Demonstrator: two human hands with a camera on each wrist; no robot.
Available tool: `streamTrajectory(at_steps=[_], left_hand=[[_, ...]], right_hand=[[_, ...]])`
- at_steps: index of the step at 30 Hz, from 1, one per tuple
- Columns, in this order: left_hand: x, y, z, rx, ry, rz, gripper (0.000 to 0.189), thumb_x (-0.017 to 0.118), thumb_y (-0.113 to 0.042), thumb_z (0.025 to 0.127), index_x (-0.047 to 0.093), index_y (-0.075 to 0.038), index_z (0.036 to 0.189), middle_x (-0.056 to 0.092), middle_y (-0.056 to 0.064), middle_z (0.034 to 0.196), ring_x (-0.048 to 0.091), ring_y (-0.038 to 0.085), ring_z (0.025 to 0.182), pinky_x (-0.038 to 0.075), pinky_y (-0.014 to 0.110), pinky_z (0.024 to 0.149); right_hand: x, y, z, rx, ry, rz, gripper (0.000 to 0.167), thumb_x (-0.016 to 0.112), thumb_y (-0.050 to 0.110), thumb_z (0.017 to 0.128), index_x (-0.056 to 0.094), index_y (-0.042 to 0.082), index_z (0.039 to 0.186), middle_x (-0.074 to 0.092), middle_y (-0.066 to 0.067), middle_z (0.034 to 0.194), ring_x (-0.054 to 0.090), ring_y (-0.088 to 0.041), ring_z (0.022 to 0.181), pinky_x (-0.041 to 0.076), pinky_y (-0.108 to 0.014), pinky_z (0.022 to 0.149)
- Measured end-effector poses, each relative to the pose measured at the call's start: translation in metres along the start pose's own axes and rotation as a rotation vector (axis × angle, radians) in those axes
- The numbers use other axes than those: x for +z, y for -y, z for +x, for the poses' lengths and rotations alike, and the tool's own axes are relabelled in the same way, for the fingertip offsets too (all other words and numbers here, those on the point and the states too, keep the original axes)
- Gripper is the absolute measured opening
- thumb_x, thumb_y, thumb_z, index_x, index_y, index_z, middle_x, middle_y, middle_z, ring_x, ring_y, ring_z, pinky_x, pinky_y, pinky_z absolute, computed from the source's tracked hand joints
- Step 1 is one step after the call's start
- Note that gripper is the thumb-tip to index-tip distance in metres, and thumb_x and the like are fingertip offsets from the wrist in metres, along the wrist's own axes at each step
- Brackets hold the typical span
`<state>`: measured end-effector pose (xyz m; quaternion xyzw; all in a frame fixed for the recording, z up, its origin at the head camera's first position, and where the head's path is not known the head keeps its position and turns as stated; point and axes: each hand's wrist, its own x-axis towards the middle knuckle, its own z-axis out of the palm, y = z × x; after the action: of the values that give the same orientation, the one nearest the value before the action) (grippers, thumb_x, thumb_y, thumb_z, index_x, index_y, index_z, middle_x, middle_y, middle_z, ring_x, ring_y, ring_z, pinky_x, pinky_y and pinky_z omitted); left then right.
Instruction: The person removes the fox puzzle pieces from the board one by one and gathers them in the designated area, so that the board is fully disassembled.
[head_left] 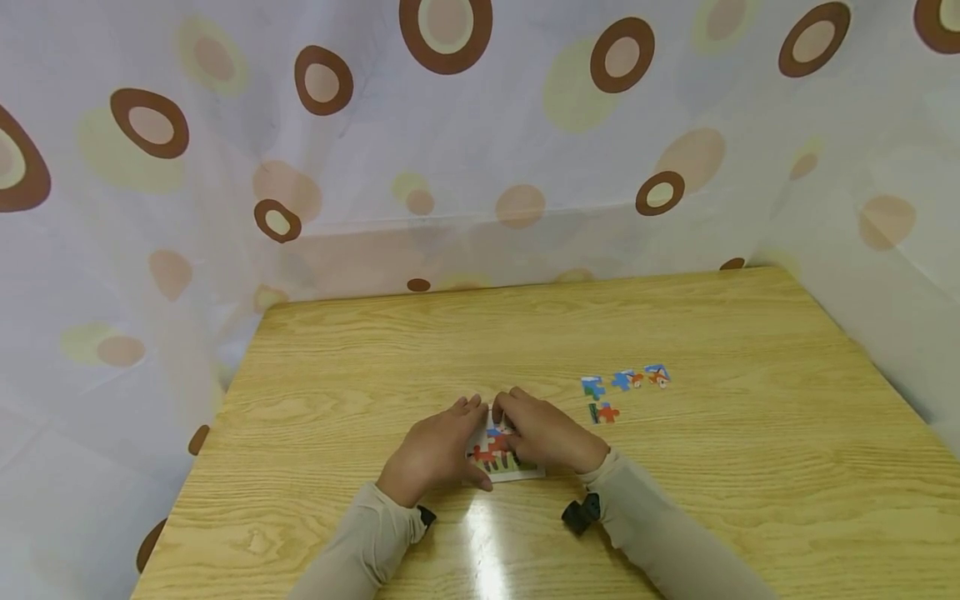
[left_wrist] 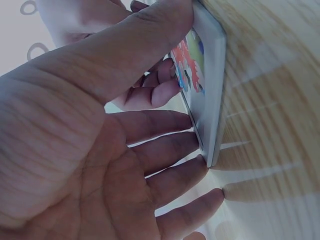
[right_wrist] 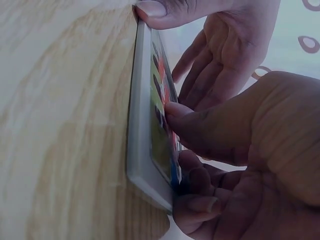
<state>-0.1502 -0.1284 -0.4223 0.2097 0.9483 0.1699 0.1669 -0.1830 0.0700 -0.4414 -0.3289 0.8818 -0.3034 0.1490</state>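
Two hands meet over one white-edged puzzle board, which lies flat near the middle of one wooden table. The left hand is widely spread at the board's left side: its thumb touches the near left corner, while its fingers stretch out nearly straight, with tips at the board's edge. It has nothing enclosed in its palm. The right hand is on the other side, its fingers bent at the far part of the board and its thumb set down on the picture; whether a piece is pinched between them I cannot tell, since the fingers hide that spot.

One picture shows inside the border, with red shapes above a green strip, and a bare pale stretch of board shows beside it.

Four loose pieces lie on the table to the right of the board. Three form a row: one blue and green piece, then two blue and orange pieces. The fourth, a red and dark green piece, sits just below the row.

Two pale sleeves cover the forearms, and two black devices show, one at each wrist. Behind the table hangs a white sheet printed with brown rings.
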Motion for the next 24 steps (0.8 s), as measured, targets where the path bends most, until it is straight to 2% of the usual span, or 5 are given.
streamTrajectory(at_steps=[5,13,21,24], left_hand=[[0.0001,0.0003,-0.0002,0.009,-0.007,-0.001,0.106,0.095,-0.041,0.072,0.043,-0.001,0.156,0.037,0.016,0.163,0.035,0.033,0.150,0.042,0.048,0.112],[0.0017,0.0014,0.0000,0.002,0.002,-0.007,0.108,0.095,-0.042,0.073,0.041,-0.002,0.157,0.036,0.015,0.164,0.035,0.032,0.151,0.042,0.048,0.112],[0.0009,0.0010,-0.0005,0.013,-0.008,0.007,0.107,0.095,-0.043,0.073,0.042,-0.002,0.157,0.037,0.017,0.163,0.036,0.033,0.150,0.043,0.048,0.111],[0.0004,0.0009,-0.0009,0.012,-0.010,0.009,0.107,0.094,-0.042,0.073,0.042,-0.002,0.156,0.037,0.017,0.163,0.036,0.032,0.150,0.043,0.048,0.111]], right_hand=[[-0.0008,-0.0006,-0.0001,-0.017,-0.003,0.015,0.020,0.070,0.001,0.097,0.054,0.007,0.107,0.050,-0.004,0.092,0.047,-0.015,0.073,0.042,-0.030,0.063],[-0.0035,-0.0057,0.0008,-0.022,0.008,0.106,0.025,0.074,0.002,0.095,0.051,0.009,0.104,0.053,-0.003,0.090,0.048,-0.015,0.075,0.043,-0.030,0.065],[-0.0053,-0.0059,0.0007,-0.039,-0.034,0.041,0.022,0.072,-0.002,0.093,0.056,0.009,0.101,0.052,-0.003,0.094,0.048,-0.015,0.080,0.044,-0.031,0.069],[-0.0054,-0.0053,0.0025,-0.058,-0.039,0.088,0.019,0.070,-0.002,0.095,0.056,0.009,0.100,0.054,-0.002,0.093,0.050,-0.015,0.077,0.045,-0.030,0.067]])
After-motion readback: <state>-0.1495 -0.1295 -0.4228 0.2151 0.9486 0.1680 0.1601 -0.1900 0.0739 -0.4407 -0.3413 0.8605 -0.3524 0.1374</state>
